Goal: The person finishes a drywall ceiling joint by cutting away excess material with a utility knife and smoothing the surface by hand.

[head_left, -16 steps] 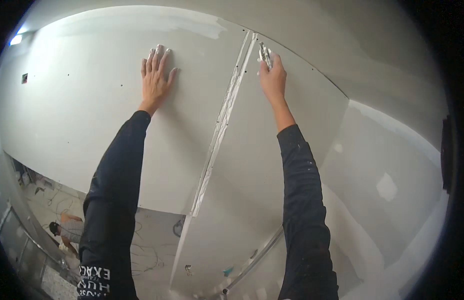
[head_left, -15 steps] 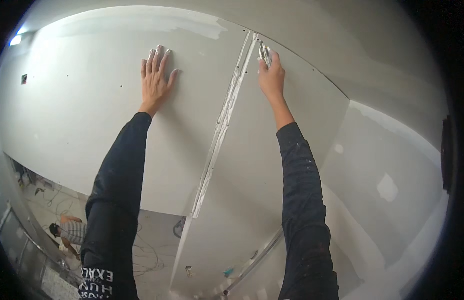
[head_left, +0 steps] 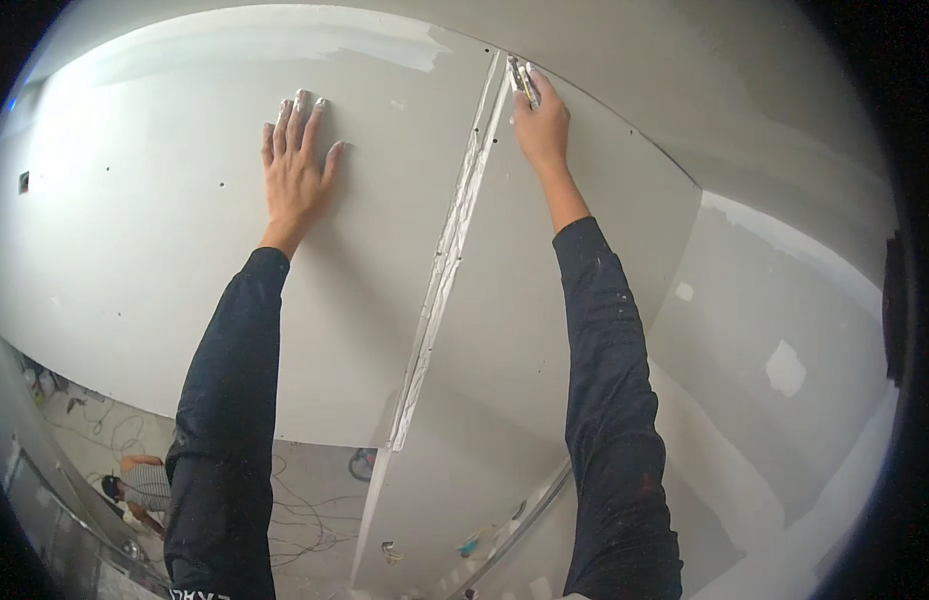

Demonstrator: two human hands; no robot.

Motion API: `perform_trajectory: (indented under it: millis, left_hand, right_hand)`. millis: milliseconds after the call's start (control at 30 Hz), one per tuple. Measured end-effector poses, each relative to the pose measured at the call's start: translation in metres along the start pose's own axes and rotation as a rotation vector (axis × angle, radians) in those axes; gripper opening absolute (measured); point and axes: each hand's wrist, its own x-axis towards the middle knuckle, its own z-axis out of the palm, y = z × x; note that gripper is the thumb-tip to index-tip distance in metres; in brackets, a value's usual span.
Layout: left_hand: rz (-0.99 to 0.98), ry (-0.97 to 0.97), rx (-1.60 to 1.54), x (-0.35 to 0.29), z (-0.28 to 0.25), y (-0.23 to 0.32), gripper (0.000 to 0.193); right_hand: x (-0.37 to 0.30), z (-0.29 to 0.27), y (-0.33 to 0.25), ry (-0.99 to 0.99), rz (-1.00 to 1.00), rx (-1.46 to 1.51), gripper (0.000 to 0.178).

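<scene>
- Left hand [head_left: 298,190] spread, fingers straight, on board [head_left: 165,250] left of the seam [head_left: 448,250].
- Right hand [head_left: 543,128] grasps a tool [head_left: 526,86] at the seam's top.

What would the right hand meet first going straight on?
Likely the grey surface past the far edge of the panel: the small tool in the right hand points there, beside the end of the white-filled seam. Depth is unclear.
</scene>
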Motion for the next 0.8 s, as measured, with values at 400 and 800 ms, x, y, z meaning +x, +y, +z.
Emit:
perform_trajectory:
  millis: [400, 800]
  left_hand:
    - [0.006, 0.018, -0.016, -0.002, -0.002, -0.006, 0.061]
    - [0.026, 0.043, 0.007, -0.004, 0.01, -0.01, 0.06]
  right_hand:
    - [0.007, 0.019, -0.024, 0.0, 0.015, -0.129, 0.044]
    - [0.019, 0.012, -0.02, -0.055, -0.008, -0.255, 0.044]
